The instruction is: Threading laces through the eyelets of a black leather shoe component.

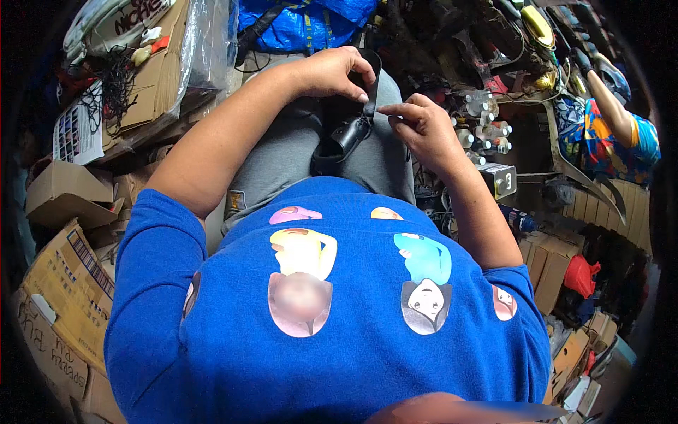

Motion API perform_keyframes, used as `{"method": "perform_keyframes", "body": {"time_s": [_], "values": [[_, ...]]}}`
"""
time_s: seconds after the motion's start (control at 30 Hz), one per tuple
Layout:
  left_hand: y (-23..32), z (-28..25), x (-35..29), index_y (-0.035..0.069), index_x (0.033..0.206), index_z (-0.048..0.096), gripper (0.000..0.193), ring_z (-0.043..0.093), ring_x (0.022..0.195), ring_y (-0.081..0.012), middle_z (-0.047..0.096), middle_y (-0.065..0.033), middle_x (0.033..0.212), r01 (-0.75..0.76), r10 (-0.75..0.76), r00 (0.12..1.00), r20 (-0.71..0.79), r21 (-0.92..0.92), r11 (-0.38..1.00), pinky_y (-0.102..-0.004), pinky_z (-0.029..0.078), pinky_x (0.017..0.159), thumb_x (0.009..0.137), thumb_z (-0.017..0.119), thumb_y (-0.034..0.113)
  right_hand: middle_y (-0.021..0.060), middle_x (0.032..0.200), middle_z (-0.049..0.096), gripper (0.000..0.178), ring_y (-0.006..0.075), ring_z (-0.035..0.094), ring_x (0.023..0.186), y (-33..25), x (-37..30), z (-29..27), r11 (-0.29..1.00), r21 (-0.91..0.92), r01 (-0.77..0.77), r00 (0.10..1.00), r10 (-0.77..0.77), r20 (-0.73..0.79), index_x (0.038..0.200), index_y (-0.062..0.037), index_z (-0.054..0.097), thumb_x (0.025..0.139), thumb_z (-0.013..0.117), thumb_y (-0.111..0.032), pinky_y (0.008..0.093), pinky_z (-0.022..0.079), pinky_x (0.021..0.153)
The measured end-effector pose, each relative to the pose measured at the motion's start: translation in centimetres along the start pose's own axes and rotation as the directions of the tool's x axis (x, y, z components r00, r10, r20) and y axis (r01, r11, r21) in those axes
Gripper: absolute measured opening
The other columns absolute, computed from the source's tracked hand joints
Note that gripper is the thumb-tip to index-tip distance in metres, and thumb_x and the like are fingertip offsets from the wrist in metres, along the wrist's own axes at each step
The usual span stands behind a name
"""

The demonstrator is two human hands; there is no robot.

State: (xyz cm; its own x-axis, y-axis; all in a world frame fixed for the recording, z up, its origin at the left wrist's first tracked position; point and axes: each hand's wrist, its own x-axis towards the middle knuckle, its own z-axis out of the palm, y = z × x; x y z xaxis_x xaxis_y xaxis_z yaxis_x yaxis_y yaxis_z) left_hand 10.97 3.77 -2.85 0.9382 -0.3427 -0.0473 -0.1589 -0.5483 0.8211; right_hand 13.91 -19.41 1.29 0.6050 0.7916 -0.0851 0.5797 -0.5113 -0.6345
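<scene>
A black shoe or sandal [346, 136] with a glossy upper lies on my lap, between my grey-trousered thighs. From it a black strap [375, 76] rises in a loop toward my left hand [342, 74]. That hand is closed, its thumb and bent fingers at the strap. My right hand [424, 131] comes in from the right with its index fingertip close beside the strap's lower end. The thumb lies near that index finger and the other fingers are curled. Anything small between them is too fine to make out.
A blue plastic bag [307, 25] lies ahead of my knees. Several small bottles [487, 127] and a square tin [498, 180] stand to the right. Cardboard boxes [70, 201] crowd the left. At the far right, another person's arm [613, 106] shows beside a curved blade-like piece [600, 187].
</scene>
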Motion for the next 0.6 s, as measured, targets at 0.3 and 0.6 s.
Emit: {"method": "perform_keyframes", "body": {"time_s": [0.3, 0.6], "values": [[0.2, -0.6, 0.2, 0.005, 0.099, 0.069, 0.031, 0.053, 0.096, -0.0232, 0.054, -0.0097, 0.097, 0.018, -0.017, 0.996, 0.082, -0.002, 1.0, -0.032, 0.042, 0.087, 0.074, 0.075, 0.022, 0.0067, 0.073, 0.05, 0.023, 0.0178, 0.054, 0.063, 0.0, 0.2, 0.0, 0.998, -0.062, 0.019, 1.0, -0.019, -0.012, 0.097, -0.0118, 0.072, 0.077, 0.062, -0.007, 0.0291, 0.044, 0.059], [-0.3, -0.7, 0.4, 0.006, 0.1, 0.069, 0.031, 0.053, 0.097, -0.0241, 0.054, -0.0099, 0.097, 0.019, -0.015, 0.992, 0.125, -0.024, 1.0, -0.0323, 0.042, 0.087, 0.075, 0.074, 0.023, 0.0119, 0.078, 0.057, 0.027, 0.0249, 0.06, 0.073, 0.1, 0.2, 1.0, 0.992, -0.119, 0.039, 0.999, -0.039, 0.005, 0.1, -0.0147, 0.071, 0.075, 0.064, -0.009, 0.0336, 0.048, 0.068]]}}
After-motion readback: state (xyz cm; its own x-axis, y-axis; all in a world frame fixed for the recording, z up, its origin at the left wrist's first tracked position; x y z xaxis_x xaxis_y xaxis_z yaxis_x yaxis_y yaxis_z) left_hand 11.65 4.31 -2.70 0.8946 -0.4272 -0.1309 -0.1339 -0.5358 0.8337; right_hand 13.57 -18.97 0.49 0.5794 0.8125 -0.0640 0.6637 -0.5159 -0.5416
